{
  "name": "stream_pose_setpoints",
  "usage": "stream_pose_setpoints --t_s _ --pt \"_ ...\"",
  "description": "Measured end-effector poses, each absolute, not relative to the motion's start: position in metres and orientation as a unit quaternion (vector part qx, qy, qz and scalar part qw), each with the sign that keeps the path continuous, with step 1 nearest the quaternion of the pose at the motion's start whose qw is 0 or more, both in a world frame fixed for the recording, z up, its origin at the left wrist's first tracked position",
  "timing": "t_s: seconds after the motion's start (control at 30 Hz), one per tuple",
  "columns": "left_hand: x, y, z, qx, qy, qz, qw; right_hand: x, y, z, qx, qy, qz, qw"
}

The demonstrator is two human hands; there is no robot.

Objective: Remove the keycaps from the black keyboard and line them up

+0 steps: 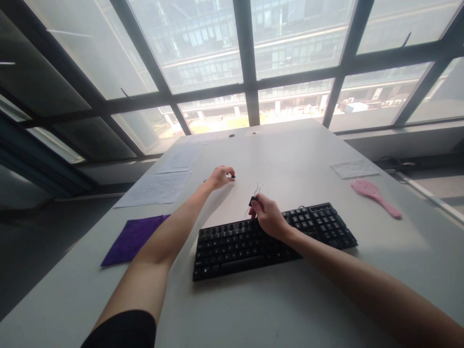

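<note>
A black keyboard [250, 241] lies on the white table [290, 159] in front of me. My right hand [268, 215] hovers over its back edge, fingers pinched on a small black piece [253, 199], likely a keycap; a thin wire tool [255, 193] sticks out beside it. My left hand [220, 177] reaches farther out onto the table and pinches another small dark piece [232, 177] against the tabletop.
A purple cloth [132, 238] lies left of the keyboard. Paper sheets [155, 188] lie beyond it, and another sheet [353, 168] at the right. A pink hairbrush [375, 195] lies right of the keyboard. Large windows stand behind the table's far edge.
</note>
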State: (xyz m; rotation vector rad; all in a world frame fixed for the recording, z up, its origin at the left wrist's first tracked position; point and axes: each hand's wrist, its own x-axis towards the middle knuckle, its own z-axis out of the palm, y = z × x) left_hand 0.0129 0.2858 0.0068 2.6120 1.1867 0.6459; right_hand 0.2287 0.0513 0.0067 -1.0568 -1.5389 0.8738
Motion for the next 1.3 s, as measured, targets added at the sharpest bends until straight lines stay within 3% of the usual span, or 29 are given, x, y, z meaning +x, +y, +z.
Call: stream_pose_setpoints --t_s 0.43,1.13,1.3 --pt "0.0093 0.2833 0.0095 0.871 0.364 0.262 0.200 0.2288 0.0516 0.0072 -0.441 -0.642 0.361 0.512" --pt "0.0057 0.2829 0.0068 0.905 0.365 0.154 0.156 0.2280 0.0508 0.0078 -0.441 -0.644 0.358 0.512" --pt "0.0029 0.2846 0.0081 0.895 0.387 0.178 0.130 0.2287 0.0506 0.0083 -0.440 -0.644 0.361 0.511"
